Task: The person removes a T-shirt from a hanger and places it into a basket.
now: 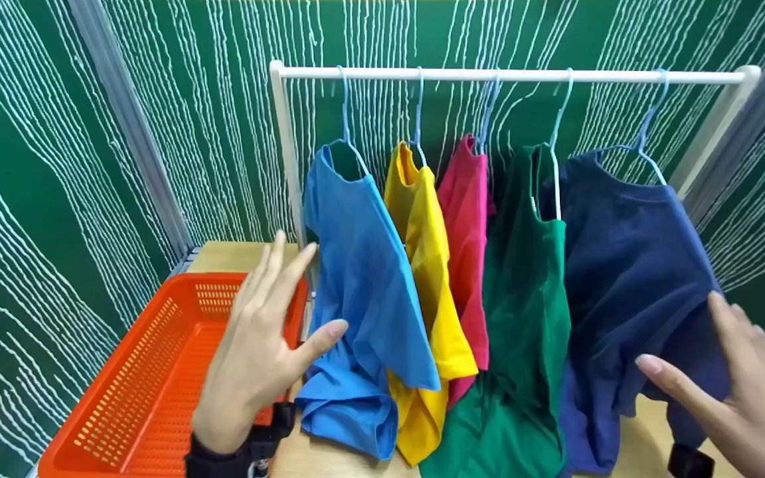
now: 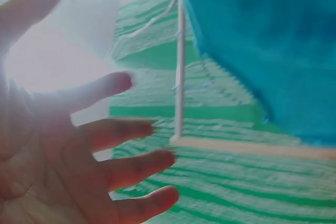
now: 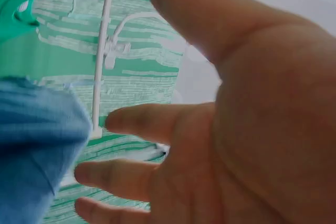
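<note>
My left hand (image 1: 256, 352) is raised with spread fingers, between the orange basket and the light blue T-shirt (image 1: 362, 265); nothing is in it. At the right, my right hand (image 1: 748, 392) has its fingers extended beside the navy T-shirt (image 1: 635, 265), and whether it touches the cloth I cannot tell. Between these two shirts hang a yellow T-shirt (image 1: 425, 265), a pink one (image 1: 465, 232) and a green one (image 1: 522, 318). Each is on a light blue hanger. In the left wrist view the palm (image 2: 47, 166) is bare, as is the right palm (image 3: 273, 129) in its own view.
A white clothes rack (image 1: 515, 76) carries the hangers. Left of it, an orange plastic basket (image 1: 133, 358) with perforated walls stands on the wooden tabletop (image 1: 336, 461). Green walls with white wavy lines and grey metal posts (image 1: 133, 126) enclose the space.
</note>
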Action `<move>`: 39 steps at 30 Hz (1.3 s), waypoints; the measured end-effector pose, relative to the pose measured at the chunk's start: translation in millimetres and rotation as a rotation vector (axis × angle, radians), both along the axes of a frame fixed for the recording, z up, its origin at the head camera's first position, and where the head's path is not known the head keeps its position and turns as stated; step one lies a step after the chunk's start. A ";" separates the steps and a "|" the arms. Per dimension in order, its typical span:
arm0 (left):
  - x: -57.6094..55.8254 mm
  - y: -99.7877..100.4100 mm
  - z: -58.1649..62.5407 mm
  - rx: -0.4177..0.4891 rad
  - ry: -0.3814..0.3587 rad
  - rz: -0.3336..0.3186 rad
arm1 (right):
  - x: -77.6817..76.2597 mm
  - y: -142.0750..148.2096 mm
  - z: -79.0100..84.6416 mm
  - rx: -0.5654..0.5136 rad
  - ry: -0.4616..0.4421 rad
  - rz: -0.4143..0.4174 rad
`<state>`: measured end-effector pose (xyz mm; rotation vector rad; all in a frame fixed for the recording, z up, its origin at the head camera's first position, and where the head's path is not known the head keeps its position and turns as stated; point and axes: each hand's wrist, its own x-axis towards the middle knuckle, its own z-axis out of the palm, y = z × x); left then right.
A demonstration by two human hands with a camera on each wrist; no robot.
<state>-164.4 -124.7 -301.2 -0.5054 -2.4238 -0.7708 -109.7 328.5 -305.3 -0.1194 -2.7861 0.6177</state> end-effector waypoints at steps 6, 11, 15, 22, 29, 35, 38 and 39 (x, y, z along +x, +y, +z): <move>-9.9 28.2 -9.4 0.063 -0.020 -0.049 | -2.9 -21.3 7.0 -0.038 0.078 0.139; -19.9 54.3 -19.5 0.149 -0.047 -0.094 | -5.0 -31.7 10.1 -0.075 0.087 0.230; -28.5 70.5 -29.3 0.270 -0.083 -0.122 | -4.6 -37.0 10.3 -0.083 0.081 0.234; -47.6 96.2 -33.1 0.583 -0.023 -0.107 | -6.6 -64.1 9.8 -0.142 0.243 0.277; -60.8 105.7 -43.4 0.567 0.120 0.143 | -7.7 -101.0 13.8 -0.226 0.228 0.309; -65.8 91.5 -44.0 0.589 0.155 0.161 | -13.7 -113.8 16.1 -0.242 0.220 0.371; -70.5 77.9 -42.1 0.644 0.112 0.116 | -15.4 -113.5 15.9 -0.244 0.204 0.378; -72.1 72.8 -41.8 0.668 0.089 0.087 | -16.0 -113.0 15.5 -0.242 0.198 0.376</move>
